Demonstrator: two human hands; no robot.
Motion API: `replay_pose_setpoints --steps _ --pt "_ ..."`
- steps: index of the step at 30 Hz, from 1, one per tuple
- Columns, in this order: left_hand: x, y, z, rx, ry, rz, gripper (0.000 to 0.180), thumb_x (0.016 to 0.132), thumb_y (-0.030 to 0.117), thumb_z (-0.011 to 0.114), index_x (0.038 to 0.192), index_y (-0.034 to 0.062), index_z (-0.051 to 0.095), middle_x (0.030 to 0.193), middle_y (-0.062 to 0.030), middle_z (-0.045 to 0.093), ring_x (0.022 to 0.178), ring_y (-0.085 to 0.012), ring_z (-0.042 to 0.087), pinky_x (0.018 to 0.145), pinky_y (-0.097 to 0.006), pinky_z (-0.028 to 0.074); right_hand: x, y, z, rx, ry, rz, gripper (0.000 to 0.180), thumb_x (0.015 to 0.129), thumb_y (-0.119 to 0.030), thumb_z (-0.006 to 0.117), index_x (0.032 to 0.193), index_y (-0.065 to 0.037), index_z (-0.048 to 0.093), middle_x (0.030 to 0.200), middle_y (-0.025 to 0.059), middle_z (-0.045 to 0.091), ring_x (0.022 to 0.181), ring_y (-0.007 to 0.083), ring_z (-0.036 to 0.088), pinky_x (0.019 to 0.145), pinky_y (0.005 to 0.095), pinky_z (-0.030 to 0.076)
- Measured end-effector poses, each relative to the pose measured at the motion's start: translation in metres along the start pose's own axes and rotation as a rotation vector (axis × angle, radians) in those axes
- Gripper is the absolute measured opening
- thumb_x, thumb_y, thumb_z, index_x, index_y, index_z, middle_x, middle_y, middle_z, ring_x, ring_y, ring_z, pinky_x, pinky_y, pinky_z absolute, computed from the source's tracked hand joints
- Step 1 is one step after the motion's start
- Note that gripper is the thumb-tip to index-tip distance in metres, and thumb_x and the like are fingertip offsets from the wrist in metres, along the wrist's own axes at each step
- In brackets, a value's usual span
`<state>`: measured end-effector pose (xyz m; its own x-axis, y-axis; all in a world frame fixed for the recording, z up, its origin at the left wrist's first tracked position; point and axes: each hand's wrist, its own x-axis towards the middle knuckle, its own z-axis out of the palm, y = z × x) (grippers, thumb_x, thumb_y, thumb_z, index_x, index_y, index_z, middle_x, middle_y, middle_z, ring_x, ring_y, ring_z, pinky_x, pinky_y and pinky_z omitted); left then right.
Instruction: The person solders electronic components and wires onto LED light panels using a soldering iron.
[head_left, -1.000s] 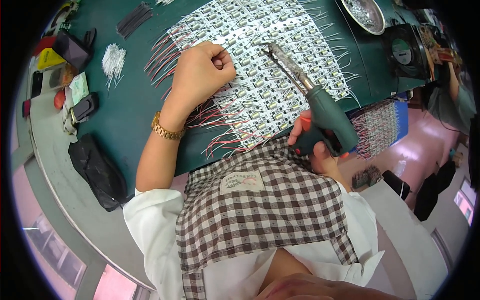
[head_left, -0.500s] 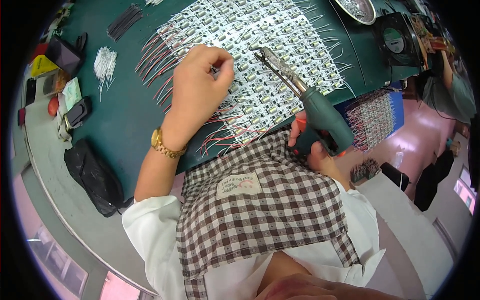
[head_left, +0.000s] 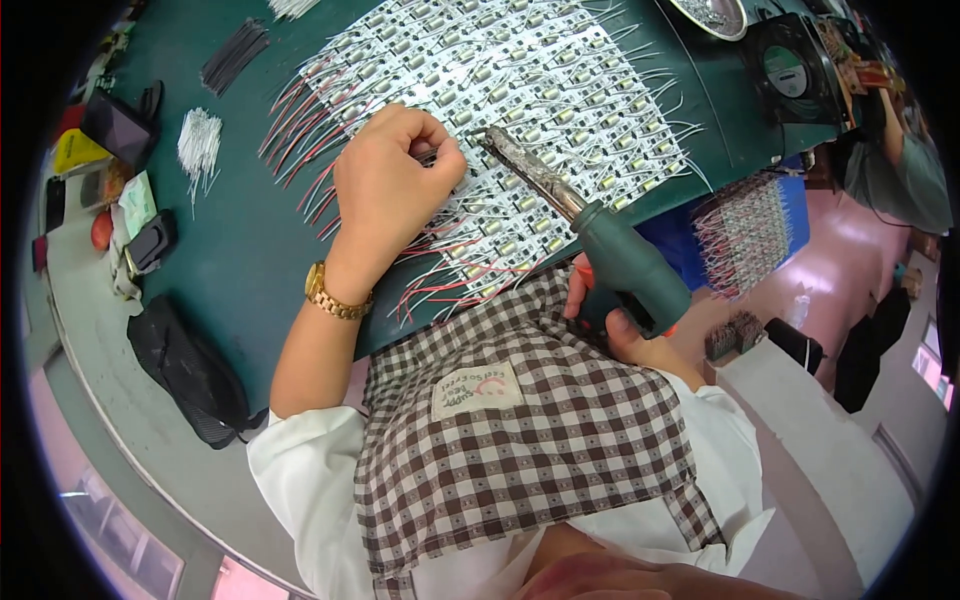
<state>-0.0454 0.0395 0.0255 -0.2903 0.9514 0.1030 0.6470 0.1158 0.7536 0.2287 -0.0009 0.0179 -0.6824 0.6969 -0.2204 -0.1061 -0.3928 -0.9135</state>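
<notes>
A panel of white circuit boards [head_left: 590, 145] lies on the green table, each board carrying small metal cylinders, with red and white wires sticking out along its edges. My left hand [head_left: 385, 185] is over the panel's left part, thumb and forefinger drawn together. What they pinch, if anything, is too small to make out. My right hand [head_left: 632, 345] grips a dark green soldering gun [head_left: 630, 265] by its handle, near the table's front edge. Its metal nose reaches over the panel, and the tip is a short distance right of my left fingertips. Whether the tip touches a board cannot be told.
Bundles of black wires [head_left: 235, 57] and white wires [head_left: 199, 145] lie to the left. At the right stand a metal bowl [head_left: 742, 20] and a black fan [head_left: 790, 70]. More wired boards [head_left: 745, 240] sit on a blue tray below the table edge. Another person's arm [head_left: 893, 140] shows far right.
The soldering gun has shifted left, bringing its tip closer to my left fingers. My left hand has moved only slightly and keeps its pinch. The whole view has shifted a little.
</notes>
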Motion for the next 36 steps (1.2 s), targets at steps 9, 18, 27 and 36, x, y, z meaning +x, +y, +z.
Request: replay_pose_setpoints --steps 9,18,27,36 --pt "0.002 -0.003 -0.002 0.073 -0.040 0.033 0.009 0.068 0.012 0.067 0.064 0.0067 0.061 0.067 -0.0029 0.056 0.056 -0.0166 0.054 0.053 -0.029 0.043 0.003 -0.009 0.007 -0.168 0.035 0.166 0.061 0.082 -0.050 0.063 0.123 -0.009 0.045 0.099 0.0066 0.053 0.084 0.0137 0.055 0.071 0.0289 0.045" --pt "0.004 -0.002 -0.005 0.066 -0.071 0.016 0.009 0.067 0.011 0.067 0.063 0.0060 0.061 0.065 -0.0033 0.055 0.055 -0.0168 0.053 0.053 -0.030 0.043 0.006 -0.003 0.007 -0.390 0.058 0.013 0.032 0.078 -0.022 0.063 0.104 -0.005 0.053 0.091 0.0071 0.058 0.077 0.0164 0.059 0.068 0.0288 0.048" --pt "0.005 -0.005 -0.007 0.070 -0.105 0.013 0.006 0.069 0.003 0.067 0.068 0.0006 0.061 0.066 -0.0020 0.055 0.058 -0.0085 0.049 0.056 -0.022 0.042 0.003 0.000 0.000 -0.219 0.066 -0.125 0.030 0.080 -0.011 0.061 0.107 -0.002 0.055 0.090 0.0081 0.060 0.077 0.0159 0.061 0.069 0.0294 0.050" --pt "0.004 -0.011 -0.010 0.078 -0.110 0.069 0.007 0.072 0.011 0.067 0.073 0.0045 0.063 0.071 -0.0051 0.058 0.059 -0.0161 0.055 0.056 -0.029 0.044 0.009 -0.002 0.004 -0.091 0.079 -0.183 0.045 0.088 -0.028 0.056 0.124 -0.003 0.045 0.097 0.0075 0.054 0.082 0.0149 0.054 0.074 0.0312 0.045"
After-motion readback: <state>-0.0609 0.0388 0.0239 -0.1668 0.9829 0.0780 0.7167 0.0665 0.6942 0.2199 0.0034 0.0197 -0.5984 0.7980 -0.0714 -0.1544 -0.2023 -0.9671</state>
